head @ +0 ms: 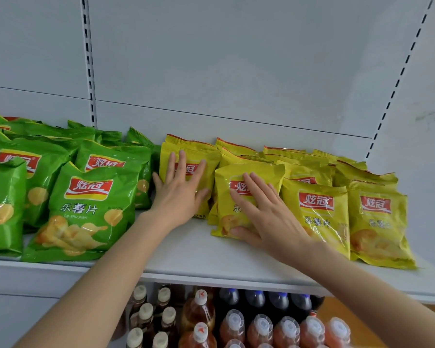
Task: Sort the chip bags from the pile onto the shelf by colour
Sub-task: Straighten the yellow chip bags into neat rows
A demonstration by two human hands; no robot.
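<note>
i'm squaring the yellow rows mid-frame on the shelf [186, 249], left hand [178, 190] and right hand [269, 214] spread flat on two yellow bags [199, 151], green bags [91, 209] at left; next, i judge, a gentle push back.

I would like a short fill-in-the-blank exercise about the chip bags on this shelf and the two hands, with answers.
The left hand and the right hand each rest flat on a ___ chip bag.
The green chip bags lie to the ___ of the yellow chip bags.
Under the shelf stand capped ___ of drink.
Answers: yellow; left; bottles.
</note>
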